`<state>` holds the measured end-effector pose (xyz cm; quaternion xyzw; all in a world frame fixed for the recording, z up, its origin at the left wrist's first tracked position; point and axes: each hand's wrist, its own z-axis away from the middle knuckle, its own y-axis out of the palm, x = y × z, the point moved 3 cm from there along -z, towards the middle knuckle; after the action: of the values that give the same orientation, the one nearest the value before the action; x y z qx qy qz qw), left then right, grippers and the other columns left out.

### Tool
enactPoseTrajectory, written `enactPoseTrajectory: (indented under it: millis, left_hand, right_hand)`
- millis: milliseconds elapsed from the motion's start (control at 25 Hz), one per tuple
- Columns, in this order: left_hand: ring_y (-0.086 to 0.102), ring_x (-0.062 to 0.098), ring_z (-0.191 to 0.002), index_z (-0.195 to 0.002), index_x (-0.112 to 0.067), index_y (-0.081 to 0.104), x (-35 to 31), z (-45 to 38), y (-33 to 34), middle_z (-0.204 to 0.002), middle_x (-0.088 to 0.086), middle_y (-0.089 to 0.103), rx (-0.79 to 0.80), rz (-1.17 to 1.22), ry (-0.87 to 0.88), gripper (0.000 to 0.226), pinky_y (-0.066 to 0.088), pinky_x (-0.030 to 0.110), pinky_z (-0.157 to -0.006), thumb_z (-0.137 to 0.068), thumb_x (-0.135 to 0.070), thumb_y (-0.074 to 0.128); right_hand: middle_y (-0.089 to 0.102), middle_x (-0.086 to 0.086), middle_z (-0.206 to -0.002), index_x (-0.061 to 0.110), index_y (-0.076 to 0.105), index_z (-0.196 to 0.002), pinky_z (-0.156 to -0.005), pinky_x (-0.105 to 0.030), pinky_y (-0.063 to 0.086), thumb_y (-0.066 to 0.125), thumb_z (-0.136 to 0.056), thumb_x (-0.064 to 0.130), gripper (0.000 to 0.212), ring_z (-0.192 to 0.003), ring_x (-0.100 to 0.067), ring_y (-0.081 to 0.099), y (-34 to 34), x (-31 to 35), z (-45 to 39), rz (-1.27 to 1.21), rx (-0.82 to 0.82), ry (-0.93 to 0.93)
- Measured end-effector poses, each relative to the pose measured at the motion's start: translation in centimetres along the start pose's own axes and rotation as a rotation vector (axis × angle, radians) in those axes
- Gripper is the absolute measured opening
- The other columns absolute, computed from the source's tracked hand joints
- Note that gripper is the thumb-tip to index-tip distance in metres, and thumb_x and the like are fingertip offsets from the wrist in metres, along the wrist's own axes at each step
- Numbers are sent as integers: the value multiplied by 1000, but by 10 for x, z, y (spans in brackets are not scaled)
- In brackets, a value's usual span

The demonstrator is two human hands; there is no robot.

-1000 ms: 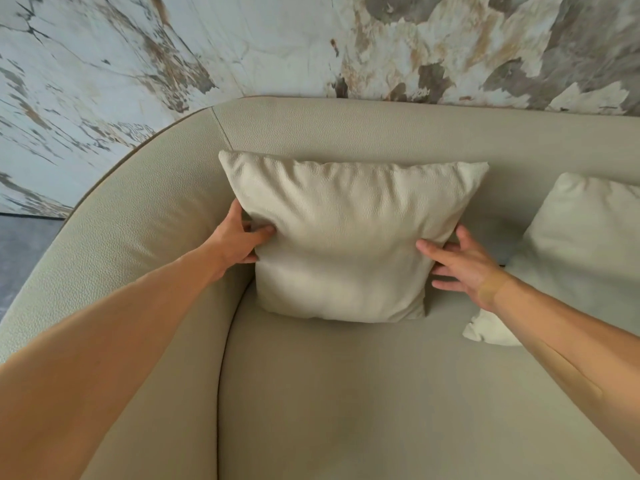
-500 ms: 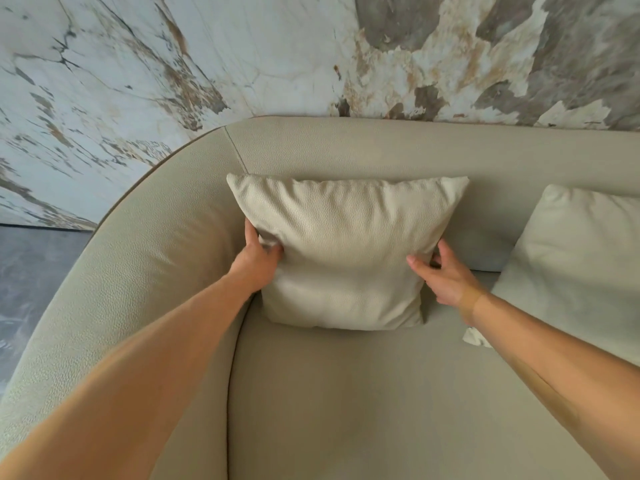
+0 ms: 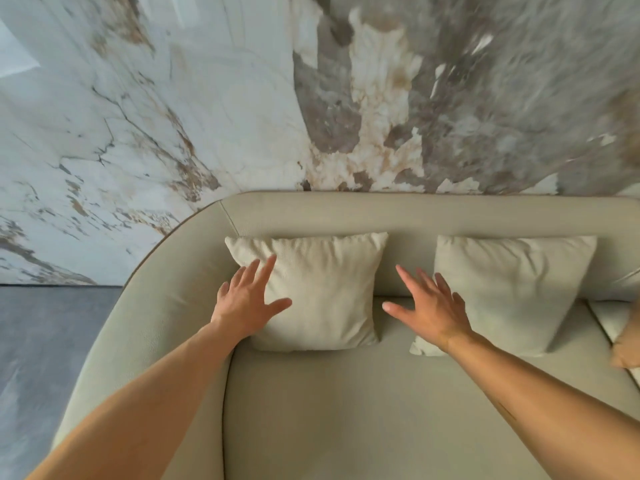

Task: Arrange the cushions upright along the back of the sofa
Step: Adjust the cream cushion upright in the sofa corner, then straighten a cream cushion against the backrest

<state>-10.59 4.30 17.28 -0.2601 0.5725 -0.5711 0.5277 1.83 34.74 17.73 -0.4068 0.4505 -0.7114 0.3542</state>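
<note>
I see 2 cream cushions standing up against the back of the sofa (image 3: 433, 211). The left cushion (image 3: 322, 292) sits near the curved left corner. It leans back on the sofa back and its bottom edge rests on the seat. The right cushion (image 3: 512, 289) stands just beside it, with a small gap between the 2. It also leans on the sofa back and looks a bit tilted, with its lower left corner sticking forward on the seat.

My left hand (image 3: 247, 299) is flat with the fingers spread wide, so that grip is apart and holds nothing. It lies over the lower left part of the left cushion. I cannot tell if the palm is pressing on the cushion or just floating above it.

My right hand (image 3: 431, 310) is spread wide too, so its grip is apart and empty. It is over the gap between the 2 cushions, with the fingers reaching over the left edge of the right cushion. I cannot tell if it touches.

At the far right edge I see a bit of a tan cushion (image 3: 627, 344) lying on the seat.

Behind the sofa is a marble wall (image 3: 173, 116) in white, brown and grey. A grey floor (image 3: 45, 341) shows on the left.
</note>
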Motion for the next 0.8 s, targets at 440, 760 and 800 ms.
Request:
enactPoseTrajectory:
  millis: [440, 760, 800]
  left_hand:
    - [-7, 23, -151, -152, -45, -10, -123, 76, -50, -165, -4, -9, -33, -144, 92, 100, 3, 54, -120, -75, -85, 39]
    - [0, 23, -152, -153, -43, -5, -275, 99, -28, -165, -4, -4, -133, -104, 49, 97, 6, 56, -120, -77, -83, 40]
    - [1, 23, -152, -153, -43, -4, -299, 103, -23, -165, -5, -2, -145, -87, 29, 96, 6, 55, -120, -77, -83, 41]
  right_hand:
    - [-2, 7, -165, 49, 2, -151, -117, -56, 8, 38, -82, 78, 83, -151, -28, -6, -114, -93, 93, 104, -80, 87]
    - [2, 8, -164, 50, 4, -151, -116, -55, 17, 42, -80, 78, 84, -150, -30, 5, -189, -253, 119, 133, -126, 20]
    - [3, 8, -164, 50, 5, -151, -115, -55, 18, 42, -81, 77, 84, -149, -31, 7, -204, -281, 122, 145, -130, 13]
